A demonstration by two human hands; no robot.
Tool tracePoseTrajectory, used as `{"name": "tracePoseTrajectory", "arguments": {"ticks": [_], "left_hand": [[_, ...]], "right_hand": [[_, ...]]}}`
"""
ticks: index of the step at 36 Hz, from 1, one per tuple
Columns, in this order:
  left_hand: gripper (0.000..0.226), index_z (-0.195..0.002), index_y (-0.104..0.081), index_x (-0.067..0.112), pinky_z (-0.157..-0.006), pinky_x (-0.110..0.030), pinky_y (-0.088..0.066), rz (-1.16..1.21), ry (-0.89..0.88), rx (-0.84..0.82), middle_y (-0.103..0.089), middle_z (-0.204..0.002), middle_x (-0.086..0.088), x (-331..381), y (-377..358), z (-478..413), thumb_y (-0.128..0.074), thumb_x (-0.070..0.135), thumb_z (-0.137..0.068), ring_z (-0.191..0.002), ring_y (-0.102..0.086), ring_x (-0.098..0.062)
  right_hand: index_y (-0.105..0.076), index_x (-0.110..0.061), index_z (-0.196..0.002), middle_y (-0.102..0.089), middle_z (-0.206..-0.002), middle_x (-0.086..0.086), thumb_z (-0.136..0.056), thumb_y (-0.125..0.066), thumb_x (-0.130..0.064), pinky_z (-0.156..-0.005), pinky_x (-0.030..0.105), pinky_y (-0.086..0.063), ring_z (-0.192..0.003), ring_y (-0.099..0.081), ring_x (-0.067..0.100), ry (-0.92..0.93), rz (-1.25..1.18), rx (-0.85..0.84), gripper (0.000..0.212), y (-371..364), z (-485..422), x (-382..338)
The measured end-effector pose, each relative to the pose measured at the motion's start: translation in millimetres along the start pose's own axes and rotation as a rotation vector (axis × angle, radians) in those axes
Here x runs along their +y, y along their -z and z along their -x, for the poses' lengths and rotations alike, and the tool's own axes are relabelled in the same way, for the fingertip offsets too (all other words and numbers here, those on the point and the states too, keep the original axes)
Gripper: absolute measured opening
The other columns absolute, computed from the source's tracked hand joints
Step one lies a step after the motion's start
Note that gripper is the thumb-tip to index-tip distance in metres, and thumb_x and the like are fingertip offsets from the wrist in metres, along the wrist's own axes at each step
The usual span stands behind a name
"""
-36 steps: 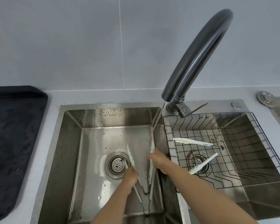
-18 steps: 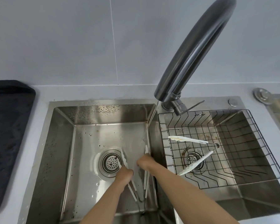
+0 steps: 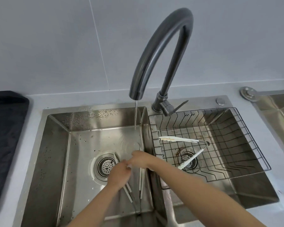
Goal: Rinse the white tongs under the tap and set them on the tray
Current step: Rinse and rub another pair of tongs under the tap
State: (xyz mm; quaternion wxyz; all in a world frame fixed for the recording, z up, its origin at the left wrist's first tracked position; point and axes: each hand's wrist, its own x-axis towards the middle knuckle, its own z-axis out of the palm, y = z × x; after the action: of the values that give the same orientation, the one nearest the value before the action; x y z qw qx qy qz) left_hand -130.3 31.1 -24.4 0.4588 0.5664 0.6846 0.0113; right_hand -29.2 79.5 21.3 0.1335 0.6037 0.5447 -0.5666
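In the left basin (image 3: 59, 153), the left hand (image 3: 120, 175) and right hand (image 3: 140, 158) each curled their fingers round an arm of the white tongs (image 3: 141, 180), near the stream (image 3: 135, 115) from the tap (image 3: 162, 46).

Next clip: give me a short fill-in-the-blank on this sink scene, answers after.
1. Water runs from the tap into the basin on the ____.
2. The left hand and right hand hold the white tongs beside the round ____.
3. A second pair of tongs lies in the wire ____.
4. The mat on the counter is ____.
Answers: left; drain; basket; black.
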Motion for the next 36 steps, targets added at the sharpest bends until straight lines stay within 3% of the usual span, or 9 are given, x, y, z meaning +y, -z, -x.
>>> {"name": "tracePoseTrajectory", "arguments": {"ticks": [3, 6, 9, 13, 21, 25, 29, 32, 36], "left_hand": [[0.025, -0.106, -0.059, 0.006, -0.074, -0.029, -0.043, -0.031, -0.158, 0.049, -0.064, -0.103, -0.014, 26, 0, 14, -0.037, 0.01, -0.093, -0.088, -0.059, -0.023], [0.027, -0.114, -0.057, 0.007, -0.095, -0.03, -0.042, -0.048, -0.328, 0.087, -0.056, -0.114, -0.007, 56, -8, 24, -0.04, 0.013, -0.094, -0.113, -0.055, -0.023], [0.043, -0.14, -0.038, 0.014, -0.11, -0.023, -0.025, -0.163, -0.452, 0.125, -0.038, -0.143, -0.001, 84, -19, 31, -0.037, 0.02, -0.097, -0.134, -0.033, -0.015], [0.058, -0.149, -0.007, 0.015, -0.119, -0.031, -0.001, -0.454, -0.456, 0.129, -0.004, -0.159, -0.003, 103, -37, 23, -0.028, 0.035, -0.099, -0.146, 0.0, -0.019], [0.063, -0.129, 0.031, 0.013, -0.111, -0.036, 0.018, -0.696, -0.327, 0.1, 0.038, -0.14, -0.004, 98, -62, 5, -0.005, 0.051, -0.095, -0.13, 0.036, -0.019], [0.088, -0.131, 0.029, 0.011, -0.109, -0.034, 0.019, -0.708, -0.365, 0.121, 0.036, -0.141, -0.006, 96, -67, 3, 0.037, 0.064, -0.061, -0.129, 0.035, -0.022], [0.076, -0.136, 0.018, 0.007, -0.111, -0.035, 0.011, -0.757, -0.316, 0.168, 0.027, -0.146, -0.01, 100, -66, 7, 0.017, 0.05, -0.073, -0.134, 0.025, -0.027], [0.063, -0.13, -0.035, 0.002, -0.102, -0.038, -0.03, -0.732, -0.296, 0.205, -0.045, -0.141, -0.018, 101, -66, 5, -0.024, 0.042, -0.083, -0.13, -0.041, -0.029], [0.063, -0.129, -0.042, 0.001, -0.101, -0.038, -0.03, -0.706, -0.323, 0.231, -0.037, -0.14, -0.014, 100, -64, 8, -0.025, 0.041, -0.082, -0.129, -0.039, -0.026]], "right_hand": [[-0.057, 0.0, -0.101, -0.052, -0.092, 0.006, -0.089, -0.051, -0.019, -0.066, 0.027, -0.048, -0.088, -0.051, 0.02, 0.09, 0.023, 0.041, 0.023, 29, 32, 6], [-0.06, -0.002, -0.103, -0.06, -0.082, 0.005, -0.09, -0.044, -0.008, -0.076, 0.032, -0.052, -0.081, -0.056, 0.019, 0.1, -0.12, 0.172, 0.022, 63, 54, 30], [-0.06, -0.001, -0.11, -0.066, -0.103, 0.016, -0.093, -0.042, -0.01, -0.076, 0.032, -0.051, -0.085, -0.058, 0.021, 0.092, -0.115, 0.398, 0.026, 92, 58, 65], [-0.051, -0.006, -0.126, -0.059, -0.124, 0.018, -0.092, -0.042, -0.01, -0.085, 0.033, -0.046, -0.108, -0.058, 0.03, -0.005, 0.063, 0.596, 0.036, 116, 46, 117], [-0.046, -0.011, -0.13, -0.048, -0.133, 0.011, -0.091, -0.047, -0.01, -0.096, 0.039, -0.044, -0.121, -0.046, 0.029, -0.107, 0.433, 0.606, 0.038, 126, 29, 176], [-0.048, -0.01, -0.125, -0.054, -0.124, 0.009, -0.09, -0.047, -0.004, -0.089, 0.035, -0.045, -0.114, -0.052, 0.029, -0.173, 0.554, 0.577, 0.036, 121, 24, 185], [-0.047, -0.014, -0.125, -0.054, -0.123, 0.009, -0.089, -0.051, -0.002, -0.088, 0.035, -0.047, -0.114, -0.052, 0.029, -0.181, 0.607, 0.567, 0.038, 120, 23, 191], [-0.049, -0.014, -0.121, -0.057, -0.118, 0.007, -0.09, -0.053, -0.007, -0.078, 0.033, -0.046, -0.103, -0.057, 0.026, -0.154, 0.595, 0.585, 0.031, 125, 30, 195], [-0.05, -0.014, -0.117, -0.06, -0.111, 0.007, -0.091, -0.043, -0.001, -0.068, 0.029, -0.04, -0.093, -0.058, 0.025, -0.16, 0.596, 0.62, 0.03, 136, 50, 197]]}}
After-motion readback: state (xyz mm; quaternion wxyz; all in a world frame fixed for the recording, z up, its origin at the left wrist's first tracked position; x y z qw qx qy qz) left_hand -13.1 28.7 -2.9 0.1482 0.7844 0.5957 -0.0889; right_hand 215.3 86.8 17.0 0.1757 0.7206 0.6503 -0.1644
